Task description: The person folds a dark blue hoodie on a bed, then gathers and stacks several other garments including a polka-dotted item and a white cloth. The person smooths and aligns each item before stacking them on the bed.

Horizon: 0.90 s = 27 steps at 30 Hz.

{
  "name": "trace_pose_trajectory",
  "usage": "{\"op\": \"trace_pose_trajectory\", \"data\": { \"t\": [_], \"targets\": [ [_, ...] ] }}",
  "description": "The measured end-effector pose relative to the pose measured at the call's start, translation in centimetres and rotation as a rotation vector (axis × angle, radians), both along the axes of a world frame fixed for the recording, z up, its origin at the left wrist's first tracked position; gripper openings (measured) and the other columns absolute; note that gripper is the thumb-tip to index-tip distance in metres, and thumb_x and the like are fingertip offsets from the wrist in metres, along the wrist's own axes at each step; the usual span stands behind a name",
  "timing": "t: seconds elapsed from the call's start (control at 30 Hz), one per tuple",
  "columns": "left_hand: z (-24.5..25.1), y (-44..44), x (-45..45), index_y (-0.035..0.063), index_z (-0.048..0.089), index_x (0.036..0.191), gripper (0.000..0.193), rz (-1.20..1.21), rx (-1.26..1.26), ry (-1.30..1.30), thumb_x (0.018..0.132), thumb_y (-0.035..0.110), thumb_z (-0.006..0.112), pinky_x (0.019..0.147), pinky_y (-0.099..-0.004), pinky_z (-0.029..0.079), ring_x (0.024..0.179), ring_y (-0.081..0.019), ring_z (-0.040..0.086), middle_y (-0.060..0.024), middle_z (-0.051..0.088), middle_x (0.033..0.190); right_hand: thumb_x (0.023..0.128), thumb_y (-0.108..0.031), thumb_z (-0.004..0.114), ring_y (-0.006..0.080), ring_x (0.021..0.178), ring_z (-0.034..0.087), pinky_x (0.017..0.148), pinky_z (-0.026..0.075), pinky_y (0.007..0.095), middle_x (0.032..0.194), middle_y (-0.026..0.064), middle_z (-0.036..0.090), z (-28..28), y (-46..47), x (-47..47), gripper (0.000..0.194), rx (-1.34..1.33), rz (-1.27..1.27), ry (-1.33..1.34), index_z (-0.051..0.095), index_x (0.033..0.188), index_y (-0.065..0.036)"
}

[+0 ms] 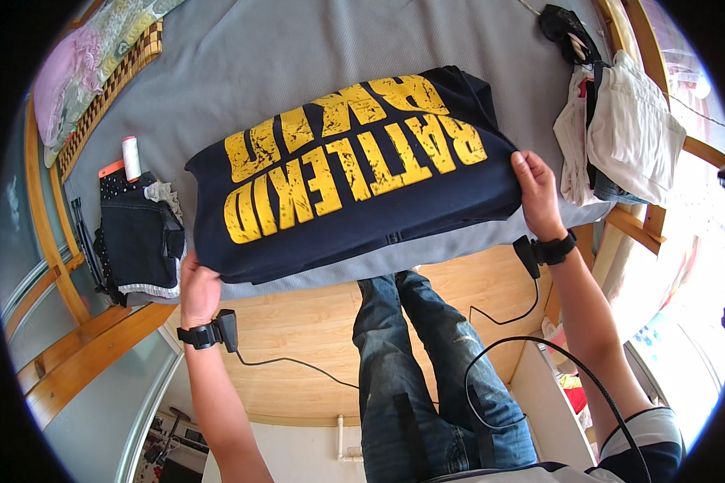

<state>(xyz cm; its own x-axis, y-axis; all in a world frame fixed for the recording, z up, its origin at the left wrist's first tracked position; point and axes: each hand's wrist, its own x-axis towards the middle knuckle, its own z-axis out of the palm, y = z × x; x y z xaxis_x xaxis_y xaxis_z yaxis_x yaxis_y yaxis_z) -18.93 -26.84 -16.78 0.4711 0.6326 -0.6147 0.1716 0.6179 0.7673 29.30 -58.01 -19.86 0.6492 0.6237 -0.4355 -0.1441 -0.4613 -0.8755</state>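
Observation:
A dark navy garment (362, 211) with large yellow printed lettering lies folded across the near edge of a bed with a grey cover. My left hand (200, 290) grips its near left corner, the fingers partly hidden by the cloth. At the garment's right end, my right hand (534, 187) pinches the edge between thumb and fingers. The fabric stretches between both hands, its far side resting on the cover. Each wrist wears a black strap with a small device and a cable.
Folded dark clothes (139, 241) and a white thread spool (131, 158) sit at the left. Folded white trousers (631, 127) and a black item (571, 33) lie at the right. Wooden bed rails (96, 353) flank the bed. A black cable (556, 344) loops over my jeans.

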Motion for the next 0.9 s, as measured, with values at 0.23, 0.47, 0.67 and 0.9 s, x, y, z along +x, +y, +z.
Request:
{"op": "trace_pose_trajectory", "data": {
  "t": [0.23,0.47,0.67,0.9],
  "targets": [
    [-6.7,-7.6,-1.2,0.0009,0.067,0.117,0.028,-0.213,-0.083,0.354,0.089,0.004,0.063,0.091,-0.0257,0.047,0.099,-0.0097,0.061,0.0012,0.069,0.113,0.099,-0.034,0.07,0.0224,0.065,0.05,0.064,0.045,0.0364,0.071,0.0129,0.058,-4.7,-3.3,-3.7,0.038,-0.474,0.218,-0.19,0.066,0.081,-0.001],
    [-8.9,-9.2,-5.5,0.0007,0.065,0.114,0.024,-0.125,0.304,0.632,0.096,0.014,0.073,0.086,-0.0295,0.049,0.091,-0.0159,0.064,-0.0038,0.069,0.1,0.089,-0.015,0.073,0.0367,0.106,0.057,0.09,0.047,0.0469,0.101,0.0146,0.063,-4.6,-4.2,-4.8,0.015,-0.482,0.342,-0.706,0.067,0.099,-0.005],
    [-1.8,-10.1,13.1,0.0022,0.051,0.145,0.053,-0.38,1.135,0.585,0.094,0.01,0.063,0.12,-0.0506,0.028,0.146,-0.0425,0.037,-0.0233,0.039,0.158,0.078,-0.003,0.073,0.0351,0.145,0.043,0.121,0.034,0.0489,0.148,0.0161,0.053,1.8,5.3,-6.8,0.068,-0.156,0.668,-0.901,0.057,0.143,-0.01],
    [-10.4,-8.7,16.5,0.0194,0.027,0.165,0.073,-0.828,1.235,0.914,0.103,0.049,0.052,0.127,-0.0561,0.006,0.16,-0.0337,0.012,-0.0177,0.014,0.172,0.107,-0.04,0.047,0.0272,0.156,0.025,0.129,0.014,0.0477,0.169,0.007,0.031,-6.3,11.8,0.0,0.059,-0.415,0.747,-1.156,0.039,0.16,-0.015]
  ]
}}
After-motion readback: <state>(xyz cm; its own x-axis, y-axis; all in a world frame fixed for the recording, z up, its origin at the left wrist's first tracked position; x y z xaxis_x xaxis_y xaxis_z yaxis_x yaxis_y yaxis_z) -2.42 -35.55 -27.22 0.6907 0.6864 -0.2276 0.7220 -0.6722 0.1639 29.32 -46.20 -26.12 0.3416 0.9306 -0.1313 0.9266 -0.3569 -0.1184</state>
